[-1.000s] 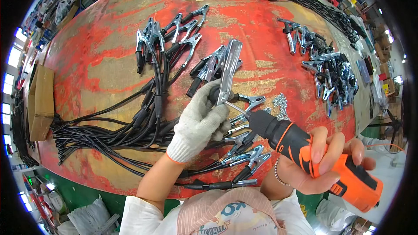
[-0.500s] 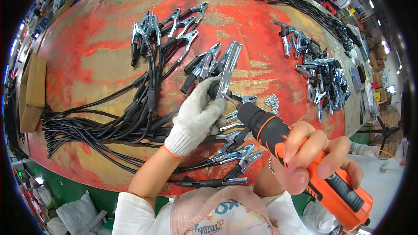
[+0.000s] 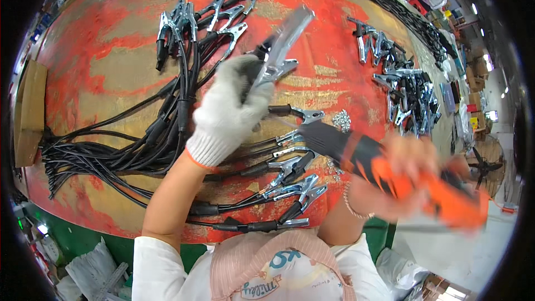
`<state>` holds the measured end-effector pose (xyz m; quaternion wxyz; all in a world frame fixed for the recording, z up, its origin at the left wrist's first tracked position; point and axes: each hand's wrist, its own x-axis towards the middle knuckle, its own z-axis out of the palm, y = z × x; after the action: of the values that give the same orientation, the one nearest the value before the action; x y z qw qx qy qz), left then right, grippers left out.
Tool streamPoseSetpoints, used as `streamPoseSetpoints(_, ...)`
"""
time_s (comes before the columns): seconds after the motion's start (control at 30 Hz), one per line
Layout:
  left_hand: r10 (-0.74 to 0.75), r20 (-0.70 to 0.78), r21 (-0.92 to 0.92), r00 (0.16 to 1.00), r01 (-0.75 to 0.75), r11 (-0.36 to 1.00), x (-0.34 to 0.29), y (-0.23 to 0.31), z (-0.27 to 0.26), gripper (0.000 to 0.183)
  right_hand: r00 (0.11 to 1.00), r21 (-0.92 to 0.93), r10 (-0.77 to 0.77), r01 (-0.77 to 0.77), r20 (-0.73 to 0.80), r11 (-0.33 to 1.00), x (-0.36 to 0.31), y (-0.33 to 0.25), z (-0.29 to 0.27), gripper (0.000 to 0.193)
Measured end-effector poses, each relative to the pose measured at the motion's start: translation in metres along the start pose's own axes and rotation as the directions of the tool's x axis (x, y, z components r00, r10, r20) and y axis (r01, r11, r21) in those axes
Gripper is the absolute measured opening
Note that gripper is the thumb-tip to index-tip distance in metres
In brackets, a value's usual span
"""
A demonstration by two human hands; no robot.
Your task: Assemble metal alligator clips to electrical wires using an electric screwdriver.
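Note:
My left hand [image 3: 223,120], in a white knit glove with an orange cuff edge, is closed around a silver metal spring clamp [image 3: 292,34], which is blurred and tilts up to the right. Bare and smeared by motion, my right hand [image 3: 409,159] grips an orange and black power screwdriver [image 3: 362,156]. Its tip points left, below the clamp and apart from it. Several clamps on black cables [image 3: 291,167] lie under the tool near my body. Just right of the tool's nose is a small pile of tiny shiny screws [image 3: 341,120].
Black cables [image 3: 106,159] fan out at left beside a cardboard box [image 3: 30,111]. More cabled clamps [image 3: 184,19] lie far left of centre. At right is a heap of loose clamps [image 3: 412,97], with a cable bundle [image 3: 384,8] behind. The table [image 3: 111,61] is worn red.
My left hand has lifted the clamp away from the screwdriver tip, up and to the left. My right hand has swung the screwdriver flatter, its rear end raised. The view has shifted slightly.

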<state>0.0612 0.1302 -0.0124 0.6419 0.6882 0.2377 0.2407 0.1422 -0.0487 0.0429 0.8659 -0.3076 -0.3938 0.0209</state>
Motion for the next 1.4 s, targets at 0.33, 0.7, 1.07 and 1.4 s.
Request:
streamPoseSetpoints(0.33, 0.369, 0.119, 0.616, 0.922, -0.36, 0.701, -0.018, 0.0, -0.018, 0.055, 0.78, -0.137, 0.61, -0.626, -0.144, 0.768, -0.023, 0.09, 0.008, 0.053)
streamPoseSetpoints(0.7, 0.438, -0.062, 0.233, 0.897, -0.414, 0.88, -0.008, -0.034, -0.006, 0.032, 0.667, 0.183, 0.591, -0.579, -0.454, 0.795, -0.014, 0.094, -0.026, 0.047)
streamPoseSetpoints(1.07, 0.451, 0.453, 0.805, 0.769, -0.571, 0.164, 0.043, -0.036, 0.023, 0.043, 0.895, -0.058, 0.121, -0.16, -0.429, 0.985, 0.002, 0.006, -0.084, 0.051)
streamPoseSetpoints(1.4, -0.232, 0.438, 0.888, 0.868, -0.379, 0.258, -0.016, -0.061, 0.074, 0.026, 0.865, -0.163, 0.113, -0.218, -0.49, 0.962, -0.013, -0.019, -0.094, 0.054)
